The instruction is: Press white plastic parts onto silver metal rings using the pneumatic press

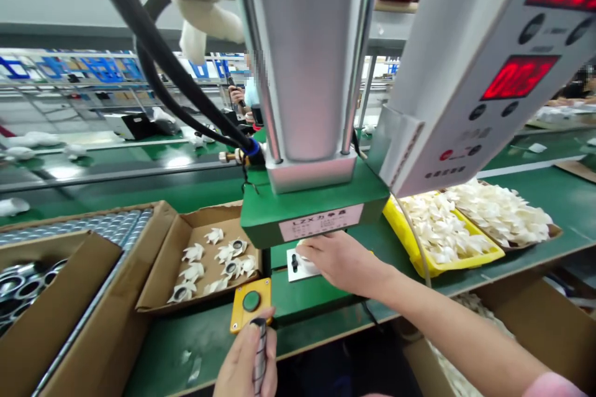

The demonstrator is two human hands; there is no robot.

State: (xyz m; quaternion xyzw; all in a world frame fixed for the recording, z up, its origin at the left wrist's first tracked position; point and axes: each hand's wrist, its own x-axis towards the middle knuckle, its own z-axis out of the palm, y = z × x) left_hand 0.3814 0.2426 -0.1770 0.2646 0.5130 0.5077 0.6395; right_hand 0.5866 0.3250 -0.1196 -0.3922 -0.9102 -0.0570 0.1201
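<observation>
One banded cylinder (260, 353) in left grip (242, 356)

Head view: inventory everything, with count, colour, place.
Press: one, silver and green, centre
Plate: one, pale, under press
Control box: one, white, red displays, right
Hoses: two, black, upper left
Button box: one, yellow, green button, before press
Cartons: several, brown, left and right
Metal rings: many, silver, far-left carton
White parts: many, cartons and tray
Tray: one, yellow, right
Bench: one, green, throughout
Other person: one, light-blue top, background
Further background: too blurred to count
Striped cylinder: one, grey-black, in left hand
Left hand: one, bottom centre
Right hand: one, fingers at plate
</observation>
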